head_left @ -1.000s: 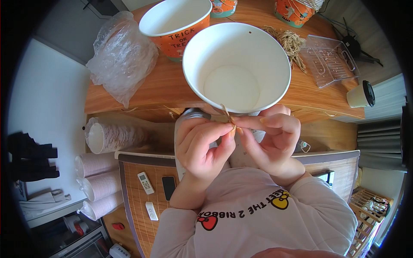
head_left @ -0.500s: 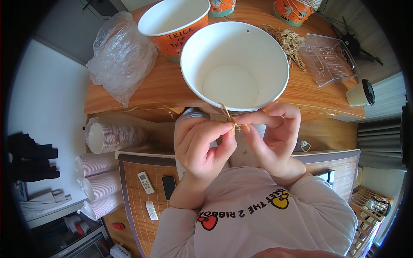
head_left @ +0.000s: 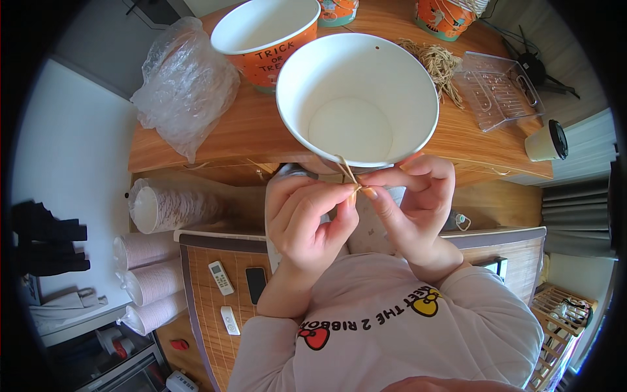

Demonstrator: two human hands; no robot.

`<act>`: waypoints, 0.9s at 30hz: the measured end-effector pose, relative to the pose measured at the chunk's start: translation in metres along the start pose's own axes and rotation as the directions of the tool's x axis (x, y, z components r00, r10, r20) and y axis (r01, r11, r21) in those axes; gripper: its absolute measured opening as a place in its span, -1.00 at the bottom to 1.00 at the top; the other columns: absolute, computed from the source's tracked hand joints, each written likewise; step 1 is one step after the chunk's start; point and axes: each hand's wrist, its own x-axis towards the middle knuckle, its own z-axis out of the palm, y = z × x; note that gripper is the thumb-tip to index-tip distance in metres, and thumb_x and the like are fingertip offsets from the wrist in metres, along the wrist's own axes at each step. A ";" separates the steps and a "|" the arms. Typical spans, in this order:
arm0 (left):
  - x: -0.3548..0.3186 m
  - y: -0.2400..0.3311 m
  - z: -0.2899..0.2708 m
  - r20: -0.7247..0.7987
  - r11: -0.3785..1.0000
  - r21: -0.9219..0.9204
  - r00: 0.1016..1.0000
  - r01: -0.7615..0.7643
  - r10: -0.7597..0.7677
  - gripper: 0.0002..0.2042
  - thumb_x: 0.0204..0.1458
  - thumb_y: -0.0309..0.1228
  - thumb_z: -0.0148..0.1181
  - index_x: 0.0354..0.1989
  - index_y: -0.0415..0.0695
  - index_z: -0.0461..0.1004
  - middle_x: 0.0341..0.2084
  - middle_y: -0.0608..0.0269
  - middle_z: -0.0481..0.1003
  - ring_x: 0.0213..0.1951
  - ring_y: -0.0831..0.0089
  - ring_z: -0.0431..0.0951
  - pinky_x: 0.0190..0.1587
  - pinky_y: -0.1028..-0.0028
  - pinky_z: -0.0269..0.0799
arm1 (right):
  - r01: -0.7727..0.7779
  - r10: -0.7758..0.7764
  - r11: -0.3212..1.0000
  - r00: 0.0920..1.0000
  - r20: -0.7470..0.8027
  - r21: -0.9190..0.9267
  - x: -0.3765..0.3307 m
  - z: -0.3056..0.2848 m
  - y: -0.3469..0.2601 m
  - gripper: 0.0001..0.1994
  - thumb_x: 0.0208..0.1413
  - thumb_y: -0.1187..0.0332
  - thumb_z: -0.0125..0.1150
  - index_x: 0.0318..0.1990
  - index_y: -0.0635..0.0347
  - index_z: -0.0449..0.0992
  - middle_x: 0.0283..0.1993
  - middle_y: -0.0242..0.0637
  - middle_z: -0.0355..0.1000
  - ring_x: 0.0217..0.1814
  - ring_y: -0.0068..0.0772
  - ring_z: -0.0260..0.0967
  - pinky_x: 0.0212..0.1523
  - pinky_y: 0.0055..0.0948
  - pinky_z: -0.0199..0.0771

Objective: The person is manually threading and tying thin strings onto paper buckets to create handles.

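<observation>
A white paper bucket [head_left: 353, 72] leans toward me at the table's front edge, its open mouth facing up and its inside bare. Through its near rim runs a tan twisted cord [head_left: 346, 171], hanging down to my fingers. My left hand [head_left: 312, 219] pinches the cord between thumb and forefinger. Meeting it tip to tip, my right hand [head_left: 413, 209] pinches the cord's other part, its remaining fingers curled near the bucket's rim. One small hole shows in the far side of the rim. The cord's ends are mostly hidden by my fingertips.
An orange printed bucket [head_left: 268, 39] stands behind on the wooden table, beside a crumpled clear plastic bag [head_left: 186, 85]. To the right lie a bundle of tan cords [head_left: 441, 68], a clear plastic tray [head_left: 499, 91] and a lidded cup [head_left: 547, 142]. Stacked white buckets [head_left: 153, 284] lie at lower left.
The cord below the rim now shows as two spread strands, drawn a little tauter. The bucket has shifted very slightly right; both hands stay nearly in place, still pinching.
</observation>
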 end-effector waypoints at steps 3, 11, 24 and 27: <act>-0.001 -0.003 -0.001 0.007 1.000 -0.006 1.000 -0.001 0.001 -0.83 -0.13 -0.55 0.38 -0.33 -0.07 0.60 -0.46 0.39 0.61 -0.37 0.35 0.49 -0.27 0.45 0.41 | -0.016 0.016 1.000 1.000 -0.020 -0.006 -0.003 0.002 0.003 -0.57 0.12 0.63 0.28 0.00 0.21 0.14 -0.15 -0.05 0.58 -0.04 -0.33 0.57 -0.01 -0.50 0.48; -0.015 -0.013 0.001 0.247 0.740 -0.480 0.882 0.470 -0.400 -0.86 0.12 -0.55 0.19 -0.15 -0.27 0.51 -0.29 0.23 0.54 -0.35 0.58 0.42 -0.30 0.59 0.32 | -0.174 0.193 0.962 0.978 -0.074 0.212 -0.012 0.009 0.010 -0.57 0.11 0.65 0.29 0.00 0.23 0.16 -0.17 -0.10 0.55 -0.06 -0.34 0.57 -0.04 -0.44 0.54; -0.015 -0.013 0.005 0.364 0.628 -0.543 0.830 0.558 -0.423 -0.91 0.10 -0.61 0.21 -0.23 -0.25 0.54 -0.32 0.30 0.55 -0.38 0.68 0.43 -0.35 0.66 0.32 | -0.188 0.214 0.960 0.970 -0.112 0.209 -0.021 0.015 0.022 -0.60 0.10 0.63 0.29 -0.02 0.17 0.21 -0.14 -0.25 0.55 -0.08 -0.53 0.54 -0.29 -0.67 0.35; -0.018 -0.017 0.006 0.301 0.762 -0.440 0.878 0.475 -0.372 -0.89 0.07 -0.63 0.24 -0.24 -0.25 0.55 -0.32 0.26 0.56 -0.44 0.65 0.44 -0.44 0.65 0.31 | -0.158 0.178 0.978 0.972 -0.151 0.138 -0.023 0.018 0.026 -0.60 0.09 0.62 0.30 -0.02 0.18 0.22 -0.13 -0.26 0.54 -0.08 -0.53 0.55 -0.31 -0.68 0.36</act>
